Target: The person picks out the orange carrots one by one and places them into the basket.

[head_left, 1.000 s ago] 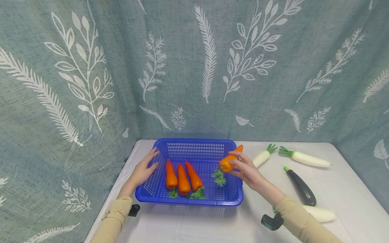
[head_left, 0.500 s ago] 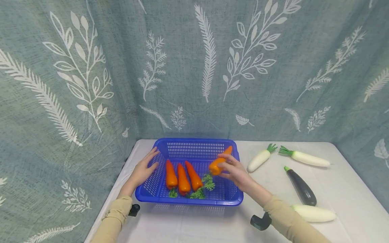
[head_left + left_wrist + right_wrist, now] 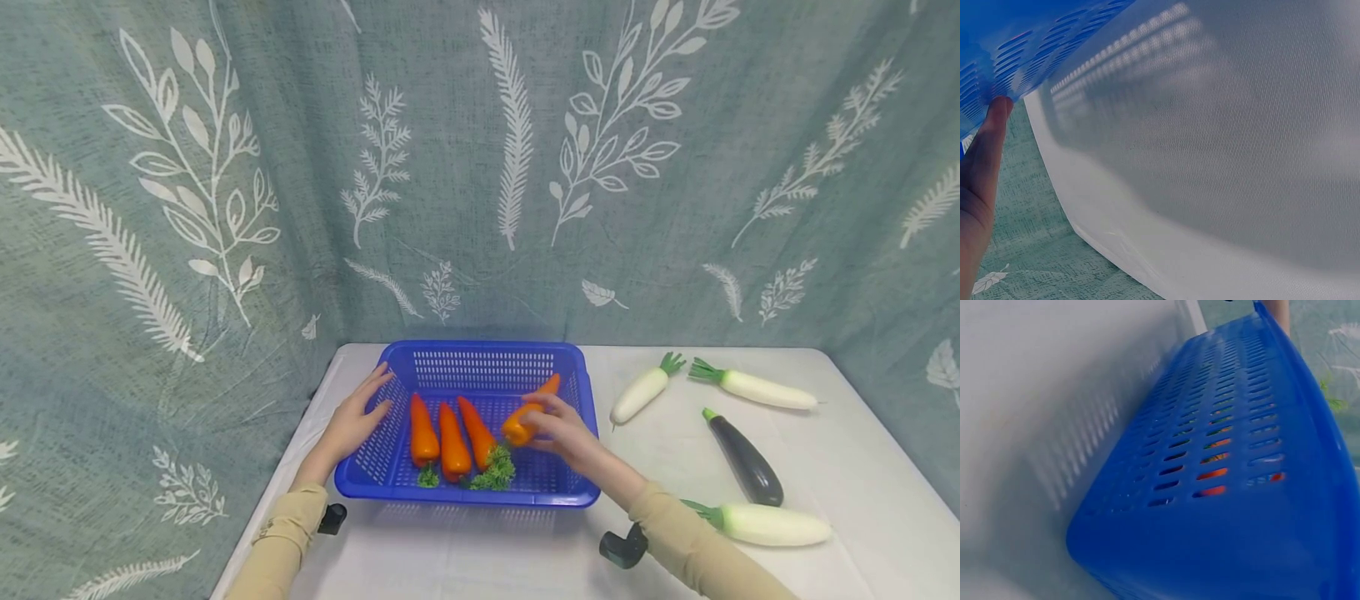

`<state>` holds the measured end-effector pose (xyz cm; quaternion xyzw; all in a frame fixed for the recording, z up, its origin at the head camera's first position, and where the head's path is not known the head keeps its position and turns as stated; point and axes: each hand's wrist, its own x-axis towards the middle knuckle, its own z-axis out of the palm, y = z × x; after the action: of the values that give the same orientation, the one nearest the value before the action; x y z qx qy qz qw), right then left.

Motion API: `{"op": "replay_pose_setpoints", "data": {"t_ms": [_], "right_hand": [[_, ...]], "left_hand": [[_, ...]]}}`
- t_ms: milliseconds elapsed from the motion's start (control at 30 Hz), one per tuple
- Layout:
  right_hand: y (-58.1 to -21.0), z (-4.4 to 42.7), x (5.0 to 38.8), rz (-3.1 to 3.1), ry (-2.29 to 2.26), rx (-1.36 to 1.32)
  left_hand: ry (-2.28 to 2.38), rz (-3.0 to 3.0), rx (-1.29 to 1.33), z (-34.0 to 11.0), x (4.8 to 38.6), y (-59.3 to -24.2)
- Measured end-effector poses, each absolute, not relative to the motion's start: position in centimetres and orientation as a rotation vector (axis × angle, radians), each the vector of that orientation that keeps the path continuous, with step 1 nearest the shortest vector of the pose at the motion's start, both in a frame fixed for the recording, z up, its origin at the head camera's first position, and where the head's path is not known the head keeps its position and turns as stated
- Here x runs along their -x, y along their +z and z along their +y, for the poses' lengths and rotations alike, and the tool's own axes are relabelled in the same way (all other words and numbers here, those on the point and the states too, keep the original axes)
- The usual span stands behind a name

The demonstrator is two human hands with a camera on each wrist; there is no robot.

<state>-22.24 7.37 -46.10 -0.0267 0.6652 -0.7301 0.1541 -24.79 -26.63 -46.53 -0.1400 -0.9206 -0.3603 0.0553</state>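
Observation:
My right hand (image 3: 561, 432) grips an orange carrot (image 3: 517, 427) with a leafy green top, low inside the right half of the blue plastic basket (image 3: 465, 497). The carrot slants, its tip toward the back right. Left of it, in a row on the basket floor, lie three carrots (image 3: 453, 450), tops toward the front. Held over the basket's left rim is my left hand (image 3: 354, 423), with the thumb inside; the left wrist view shows a finger (image 3: 996, 128) against the outer wall. The right wrist view shows mainly the basket's outside (image 3: 1210, 550), with orange through its slots.
Right of the basket, on the white tablecloth (image 3: 525, 558), lie a short white radish (image 3: 641, 396), a longer white radish (image 3: 768, 390), a dark eggplant (image 3: 746, 458) and another white radish (image 3: 776, 525). A patterned green curtain (image 3: 465, 208) hangs behind and at the sides.
My right hand has carried the carrot leftward and lower into the basket, toward the row of three. The left hand keeps its place at the rim.

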Motion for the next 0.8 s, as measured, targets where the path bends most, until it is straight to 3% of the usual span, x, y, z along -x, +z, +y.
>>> {"op": "replay_pose_setpoints", "data": {"t_ms": [800], "right_hand": [[-46.7,5.3,23.0,1.986,-1.882,-0.094]], "left_hand": [[-1.124,-2.825,0.404,-26.6,24.7,-45.9]]}}
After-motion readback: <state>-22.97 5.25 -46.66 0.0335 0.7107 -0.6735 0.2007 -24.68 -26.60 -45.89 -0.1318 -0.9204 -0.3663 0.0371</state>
